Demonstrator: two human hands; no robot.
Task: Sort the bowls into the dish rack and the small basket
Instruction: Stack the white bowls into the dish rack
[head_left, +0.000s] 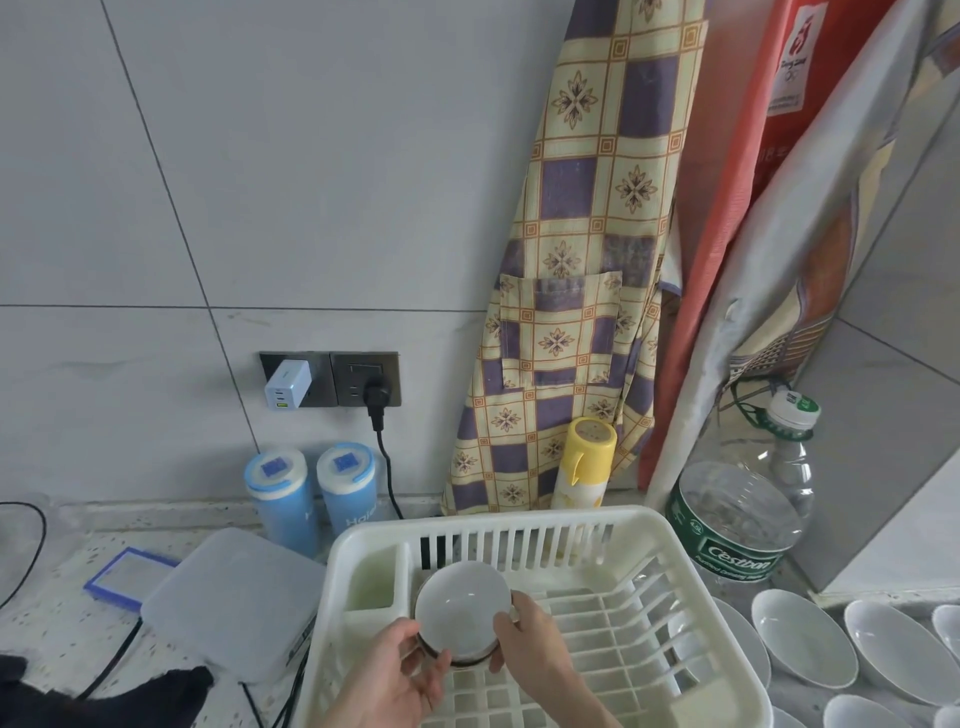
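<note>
A cream plastic dish rack (691, 582) stands on the counter at the bottom centre. Over its left part both of my hands hold a white bowl (460, 605), tilted with its opening toward me and a dark foot ring underneath. My left hand (402, 675) grips its lower left side. My right hand (524, 642) curls round its right rim. Several more white bowls (802, 642) sit on the counter to the right of the rack. No small basket is in view.
Two blue canisters (283, 493) and a yellow bottle (584, 462) stand at the tiled wall behind the rack. A large water jug (743, 514) stands at the right. A grey lidded box (234, 597), a blue-framed pad (130, 569) and black cables lie to the left.
</note>
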